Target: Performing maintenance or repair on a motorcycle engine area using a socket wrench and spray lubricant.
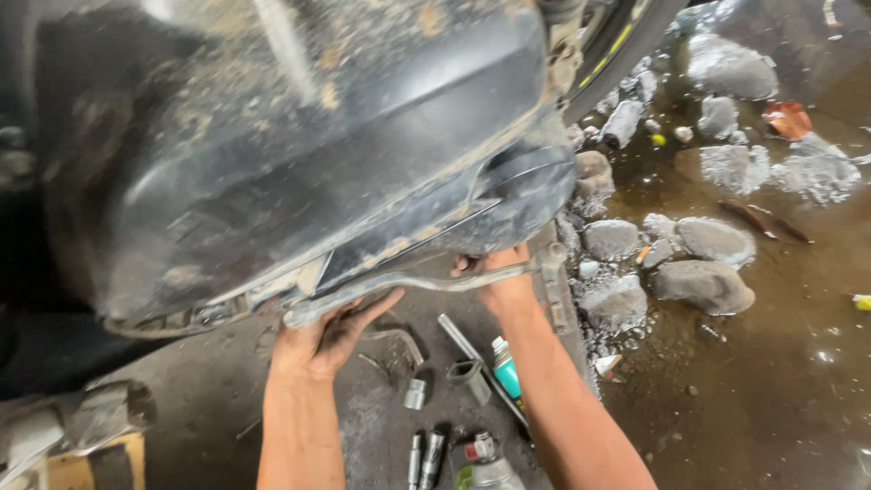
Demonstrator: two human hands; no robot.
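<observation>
Hiding fingertips — hands (327,331) under tank (299,154).

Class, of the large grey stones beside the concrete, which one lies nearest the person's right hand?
The pale, dusty stone lying just right of the right hand; the others sit farther right or higher up.

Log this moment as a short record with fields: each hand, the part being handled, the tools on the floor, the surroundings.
left hand: left hand open, palm up, pressed under the metal strap
right hand: right hand gripping the strap further along, under the tank's edge
main part: large dirty black tank overhead
floor items: metal bar, teal spray can, sockets between the forearms
surroundings: wet brown floor, grey rocks to the right, a tyre edge at top
</observation>
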